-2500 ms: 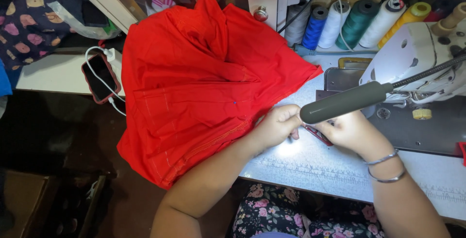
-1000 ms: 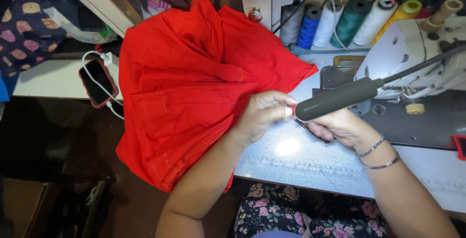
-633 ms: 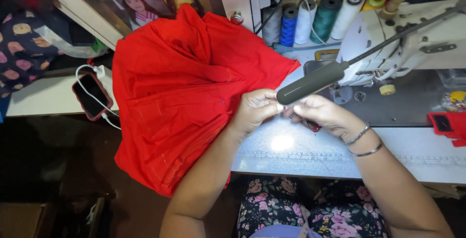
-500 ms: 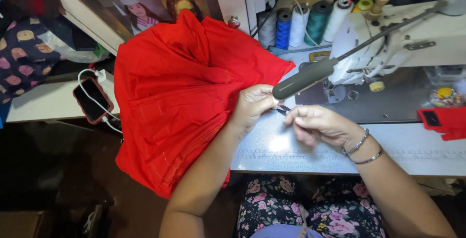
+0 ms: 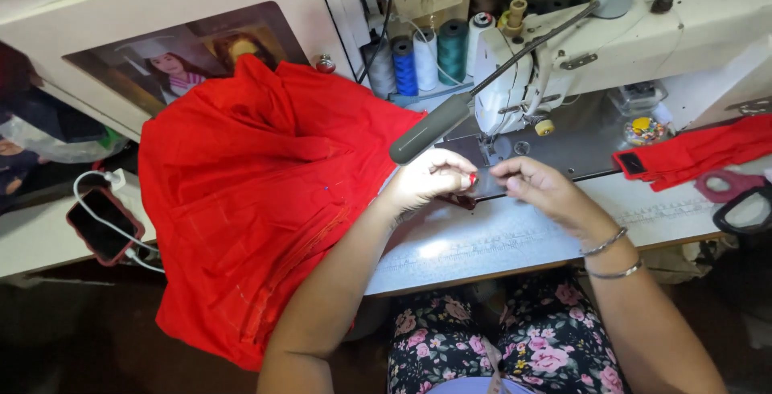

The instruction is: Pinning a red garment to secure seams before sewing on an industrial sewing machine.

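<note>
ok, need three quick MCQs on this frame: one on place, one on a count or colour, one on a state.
1. Where does the phone lie?
A. left of the red cloth
B. under the sewing machine
C. on the person's lap

2. How many bangles are on the right wrist?
A. none
B. two
C. five

3. How are the hands placed?
A. both flat on the table
B. left hand and right hand drawn close, fingers pinched on something small
C. one hand raised to the thread spools

Answers:
1 A, the phone sits on the white ledge beyond the cloth's left edge, with a cable plugged in.
2 B, two thin bands show on that wrist.
3 B, the fingertips nearly meet in front of the machine under the lamp; what they pinch is too small to tell.
</note>
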